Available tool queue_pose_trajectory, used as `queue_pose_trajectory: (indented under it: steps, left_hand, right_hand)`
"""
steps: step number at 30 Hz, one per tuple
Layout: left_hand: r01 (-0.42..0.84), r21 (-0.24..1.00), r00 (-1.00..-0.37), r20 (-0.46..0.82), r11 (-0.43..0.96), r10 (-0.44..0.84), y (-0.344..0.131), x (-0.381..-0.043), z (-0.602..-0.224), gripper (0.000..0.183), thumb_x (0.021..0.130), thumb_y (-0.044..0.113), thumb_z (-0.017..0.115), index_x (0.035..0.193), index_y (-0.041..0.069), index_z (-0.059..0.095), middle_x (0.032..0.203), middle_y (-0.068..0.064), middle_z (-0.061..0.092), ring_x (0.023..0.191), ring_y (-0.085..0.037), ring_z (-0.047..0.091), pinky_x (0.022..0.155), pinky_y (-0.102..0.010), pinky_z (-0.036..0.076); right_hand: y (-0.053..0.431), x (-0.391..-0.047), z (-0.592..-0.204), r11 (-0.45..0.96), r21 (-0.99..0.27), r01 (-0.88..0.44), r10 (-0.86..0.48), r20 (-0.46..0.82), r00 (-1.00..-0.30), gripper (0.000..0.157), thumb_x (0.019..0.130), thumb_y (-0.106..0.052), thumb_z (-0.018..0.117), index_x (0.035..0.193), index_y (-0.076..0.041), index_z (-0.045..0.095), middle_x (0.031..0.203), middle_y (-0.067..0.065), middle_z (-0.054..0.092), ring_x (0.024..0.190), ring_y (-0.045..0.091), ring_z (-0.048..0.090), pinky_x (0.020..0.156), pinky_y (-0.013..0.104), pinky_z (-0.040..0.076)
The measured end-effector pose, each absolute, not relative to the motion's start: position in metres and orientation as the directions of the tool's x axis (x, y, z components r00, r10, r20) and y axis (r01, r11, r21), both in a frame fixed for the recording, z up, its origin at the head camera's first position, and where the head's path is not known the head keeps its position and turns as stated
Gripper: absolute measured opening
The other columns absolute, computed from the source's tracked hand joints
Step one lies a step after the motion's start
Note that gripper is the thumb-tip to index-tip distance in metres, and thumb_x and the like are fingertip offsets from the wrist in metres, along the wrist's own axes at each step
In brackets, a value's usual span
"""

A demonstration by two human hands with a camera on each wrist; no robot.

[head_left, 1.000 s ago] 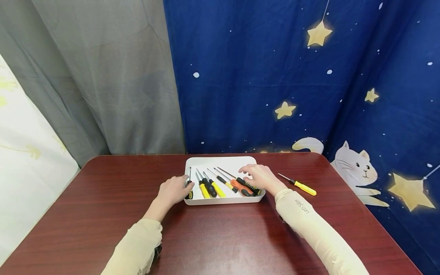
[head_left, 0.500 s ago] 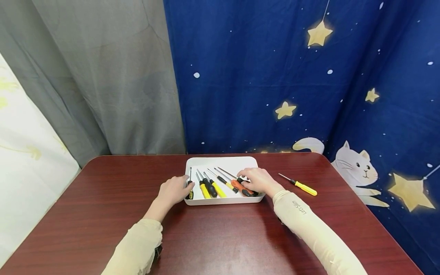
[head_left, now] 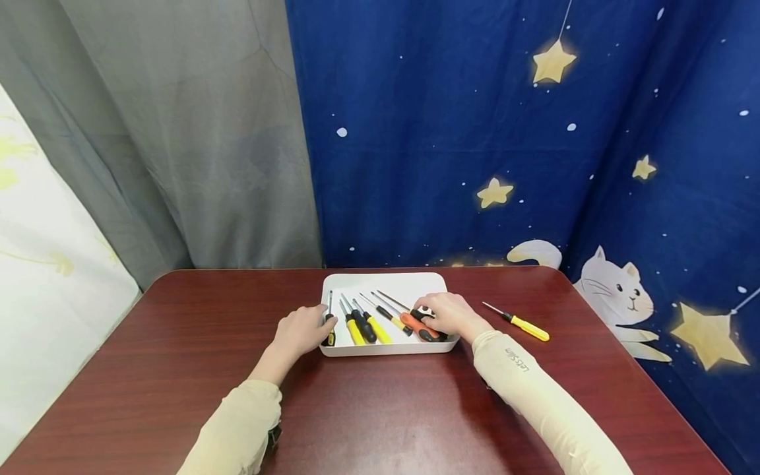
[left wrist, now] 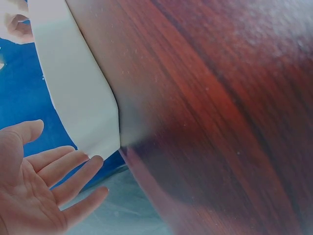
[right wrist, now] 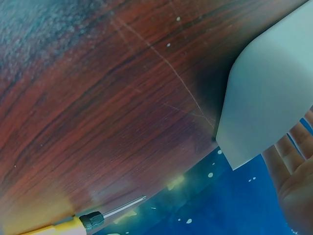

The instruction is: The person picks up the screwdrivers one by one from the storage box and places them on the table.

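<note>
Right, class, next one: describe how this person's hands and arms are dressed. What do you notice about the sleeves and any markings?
The left hand and right hand wear no gloves. Both the left sleeve and right sleeve are cream and long. Small dark lettering marks the right one; a black item shows beside the left cuff.

Your right grip point(head_left: 452, 314) partly covers a black screwdriver point(head_left: 417, 313); the right wrist view crops that grip and the loose screwdriver point(right wrist: 91, 220). From your left wrist, the tray point(left wrist: 80, 78) hides its tools point(head_left: 363, 326).
</note>
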State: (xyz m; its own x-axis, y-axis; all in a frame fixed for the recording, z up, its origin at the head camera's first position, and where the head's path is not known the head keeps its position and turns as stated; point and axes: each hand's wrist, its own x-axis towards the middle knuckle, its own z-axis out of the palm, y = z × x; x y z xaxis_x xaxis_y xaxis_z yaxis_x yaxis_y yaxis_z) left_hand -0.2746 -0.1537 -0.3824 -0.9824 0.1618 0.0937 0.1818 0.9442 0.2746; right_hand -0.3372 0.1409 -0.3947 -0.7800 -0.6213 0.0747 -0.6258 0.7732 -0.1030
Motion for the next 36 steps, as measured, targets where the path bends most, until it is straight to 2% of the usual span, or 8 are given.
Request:
queue_pose_trajectory:
  steps: [7,15,21,27,36]
  left_hand:
    - [0.174,0.277,-0.984,0.070,0.945,0.161,-0.1543,-0.2738,-0.3818,0.037,0.084,0.034,0.052,0.106,0.005,0.060,0.085,-0.010,0.061,0.069,-0.023,0.055,0.057,-0.042,0.042]
    - [0.180,0.277,-0.983,0.078,0.944,0.164,-0.1540,-0.2726,-0.3812,0.035,0.084,0.034,0.053,0.102,0.005,0.061,0.081,-0.010,0.060,0.067,-0.023,0.055,0.055,-0.042,0.042]
    - [0.177,0.274,-0.984,0.079,0.945,0.161,-0.1539,-0.2718,-0.3800,0.038,0.084,0.034,0.053,0.108,0.005,0.060,0.089,-0.012,0.061,0.073,-0.026,0.057,0.057,-0.043,0.043]
    - [0.174,0.269,-0.984,0.073,0.947,0.160,-0.1540,-0.2717,-0.3802,0.040,0.084,0.034,0.053,0.110,0.004,0.059,0.092,-0.013,0.061,0.076,-0.026,0.057,0.059,-0.044,0.043]
    - [0.179,0.271,-0.984,0.076,0.946,0.164,-0.1541,-0.2720,-0.3806,0.039,0.084,0.034,0.053,0.109,0.005,0.059,0.092,-0.013,0.061,0.076,-0.027,0.057,0.059,-0.044,0.043]
  right_hand:
    - [0.1408,-0.3372,-0.3922,0.799,-0.124,-0.588,-0.589,0.032,-0.807,0.025,0.079,-0.020,0.063,0.104,-0.020,0.063,0.098,-0.004,0.061,0.076,0.011,0.052,0.063,0.031,0.040]
    - [0.1393,-0.3380,-0.3912,0.804,-0.138,-0.578,-0.581,0.017,-0.814,0.025,0.078,-0.016,0.062,0.103,-0.020,0.063,0.094,-0.003,0.061,0.081,0.013,0.054,0.066,0.032,0.042]
    - [0.1364,-0.3372,-0.3902,0.800,-0.129,-0.586,-0.591,0.006,-0.807,0.026,0.077,-0.011,0.058,0.101,-0.021,0.064,0.091,-0.004,0.060,0.074,0.011,0.050,0.063,0.031,0.040]
    - [0.1374,-0.3354,-0.3908,0.776,-0.109,-0.622,-0.623,0.023,-0.782,0.027,0.078,-0.010,0.058,0.101,-0.020,0.066,0.091,-0.002,0.061,0.077,0.012,0.052,0.065,0.032,0.041]
    - [0.1425,-0.3370,-0.3922,0.765,-0.116,-0.633,-0.635,0.026,-0.772,0.022,0.081,-0.019,0.061,0.102,-0.018,0.066,0.093,-0.002,0.062,0.078,0.013,0.054,0.066,0.032,0.042]
